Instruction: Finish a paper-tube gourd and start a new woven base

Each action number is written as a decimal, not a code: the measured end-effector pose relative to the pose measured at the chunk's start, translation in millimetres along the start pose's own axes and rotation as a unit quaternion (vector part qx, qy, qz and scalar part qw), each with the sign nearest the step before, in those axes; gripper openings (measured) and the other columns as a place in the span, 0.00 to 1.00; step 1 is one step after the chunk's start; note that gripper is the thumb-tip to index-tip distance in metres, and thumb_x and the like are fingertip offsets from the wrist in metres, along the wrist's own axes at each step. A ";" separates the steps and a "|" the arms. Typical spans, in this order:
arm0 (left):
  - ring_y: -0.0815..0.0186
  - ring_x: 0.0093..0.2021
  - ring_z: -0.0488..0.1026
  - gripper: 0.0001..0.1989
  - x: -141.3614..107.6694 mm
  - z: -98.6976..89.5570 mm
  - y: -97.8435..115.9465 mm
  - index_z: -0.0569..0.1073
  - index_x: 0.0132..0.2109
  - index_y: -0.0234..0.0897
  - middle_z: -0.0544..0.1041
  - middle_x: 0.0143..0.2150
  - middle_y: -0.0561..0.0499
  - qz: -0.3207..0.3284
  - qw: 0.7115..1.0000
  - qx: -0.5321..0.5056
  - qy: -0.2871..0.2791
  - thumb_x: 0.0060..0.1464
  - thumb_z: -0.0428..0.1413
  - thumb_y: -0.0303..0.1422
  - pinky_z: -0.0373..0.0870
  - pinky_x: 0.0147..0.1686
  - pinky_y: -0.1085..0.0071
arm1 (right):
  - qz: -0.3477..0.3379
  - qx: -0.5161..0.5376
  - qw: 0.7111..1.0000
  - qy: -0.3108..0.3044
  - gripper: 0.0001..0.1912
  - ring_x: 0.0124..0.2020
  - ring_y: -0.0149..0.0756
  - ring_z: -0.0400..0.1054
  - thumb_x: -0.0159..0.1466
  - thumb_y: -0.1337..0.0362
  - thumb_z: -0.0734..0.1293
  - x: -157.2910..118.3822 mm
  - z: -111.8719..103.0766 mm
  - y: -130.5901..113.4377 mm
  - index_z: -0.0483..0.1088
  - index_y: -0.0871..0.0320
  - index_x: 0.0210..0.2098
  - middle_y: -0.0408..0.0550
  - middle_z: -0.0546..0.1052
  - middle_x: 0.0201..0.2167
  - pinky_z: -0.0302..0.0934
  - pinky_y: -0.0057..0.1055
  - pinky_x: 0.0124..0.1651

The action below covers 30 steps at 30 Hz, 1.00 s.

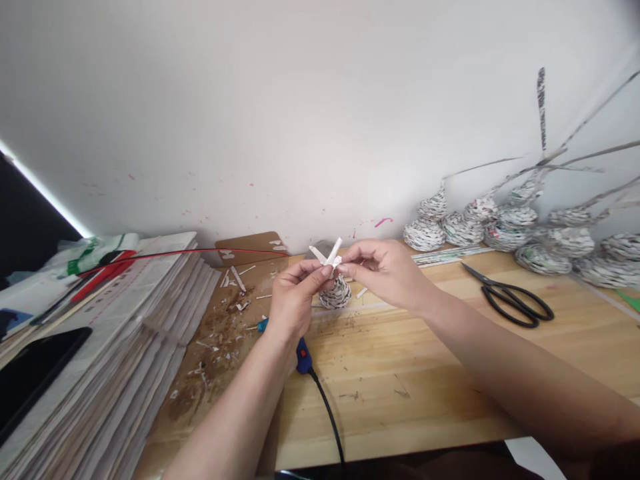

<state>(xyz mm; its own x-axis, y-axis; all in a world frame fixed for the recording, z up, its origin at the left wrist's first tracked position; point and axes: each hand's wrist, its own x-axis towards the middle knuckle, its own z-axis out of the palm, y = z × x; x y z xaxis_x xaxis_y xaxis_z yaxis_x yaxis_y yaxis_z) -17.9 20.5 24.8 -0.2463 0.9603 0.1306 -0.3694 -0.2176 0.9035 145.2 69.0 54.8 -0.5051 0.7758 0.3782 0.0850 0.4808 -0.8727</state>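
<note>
Both hands meet at the top of a small woven paper gourd (336,293), whose rounded body shows just below the fingers. White rolled paper strips (334,251) stick up from its top in a V. My left hand (296,293) pinches the base of these strips between thumb and forefinger. From the other side, my right hand (377,270) pinches the strips' folded end with its fingertips. Partly behind my left wrist lies a blue glue gun (303,357) with a black cord. The far side of the gourd is hidden.
Black-handled scissors (510,293) lie at right, before a row of woven paper gourds (460,229) with long strips. A tall stack of newspaper (165,327) bears a phone (45,373) at left. Paper scraps litter a brown board (210,360). A wall (320,120) closes off the back.
</note>
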 end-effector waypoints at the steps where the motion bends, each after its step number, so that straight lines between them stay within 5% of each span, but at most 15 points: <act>1: 0.72 0.30 0.75 0.09 -0.3 0.0 0.6 0.80 0.31 0.36 0.80 0.30 0.51 -0.001 1.000 0.000 -0.002 0.40 0.70 0.32 0.74 0.31 0.77 | -0.032 -0.039 0.999 0.011 0.06 0.31 0.33 0.71 0.61 0.62 0.69 -0.8 0.4 0.0 0.77 0.58 0.34 0.47 0.80 0.32 0.62 0.29 0.34; 7: 0.71 0.29 0.75 0.09 -1.4 -1.4 2.5 0.80 0.30 0.34 0.79 0.28 0.51 -0.026 0.999 -0.006 -0.022 0.40 0.70 0.32 0.74 0.28 0.78 | -0.191 -0.144 0.970 0.028 0.05 0.29 0.32 0.68 0.62 0.63 0.69 0.2 -2.4 -0.2 0.77 0.56 0.32 0.47 0.78 0.29 0.61 0.29 0.34; 16: 0.74 0.28 0.72 0.09 -3.5 -2.2 -4.1 0.79 0.33 0.33 0.78 0.28 0.52 0.046 0.996 0.066 -0.025 0.46 0.67 0.33 0.71 0.30 0.78 | 0.016 0.002 0.999 0.037 0.12 0.21 0.27 0.64 0.59 0.58 0.70 -2.3 6.2 -2.2 0.69 0.59 0.26 0.42 0.73 0.21 0.58 0.24 0.23; 24: 0.70 0.28 0.74 0.11 -8.5 3.4 -7.6 0.75 0.35 0.32 0.77 0.30 0.51 0.061 0.997 0.051 0.010 0.49 0.65 0.36 0.74 0.33 0.72 | 0.154 0.148 0.976 0.028 0.13 0.20 0.29 0.68 0.55 0.59 0.72 -0.9 18.1 -0.9 0.67 0.59 0.24 0.42 0.74 0.19 0.61 0.25 0.24; 27: 0.70 0.29 0.76 0.11 -8.4 3.8 -5.4 0.74 0.36 0.33 0.78 0.30 0.51 0.075 0.996 0.057 0.014 0.50 0.65 0.36 0.76 0.34 0.71 | 0.142 0.145 0.979 0.024 0.12 0.22 0.30 0.69 0.58 0.59 0.70 -3.5 19.2 -1.5 0.68 0.59 0.25 0.43 0.74 0.19 0.63 0.27 0.26; 30: 0.71 0.29 0.76 0.10 -5.4 1.2 -2.0 0.74 0.35 0.33 0.78 0.29 0.52 0.069 0.996 0.052 0.006 0.49 0.65 0.34 0.76 0.32 0.75 | 0.012 0.010 1.000 0.009 0.07 0.25 0.31 0.70 0.61 0.62 0.69 -4.5 8.6 -4.8 0.73 0.60 0.31 0.45 0.77 0.26 0.64 0.27 0.29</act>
<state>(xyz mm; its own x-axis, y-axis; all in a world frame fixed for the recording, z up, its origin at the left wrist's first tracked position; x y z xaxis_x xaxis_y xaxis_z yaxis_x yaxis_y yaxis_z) -14.7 16.0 22.8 -0.2996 0.9200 0.2527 -0.2370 -0.3283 0.9144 139.7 59.6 54.6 -0.4885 0.7936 0.3628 0.0787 0.4541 -0.8874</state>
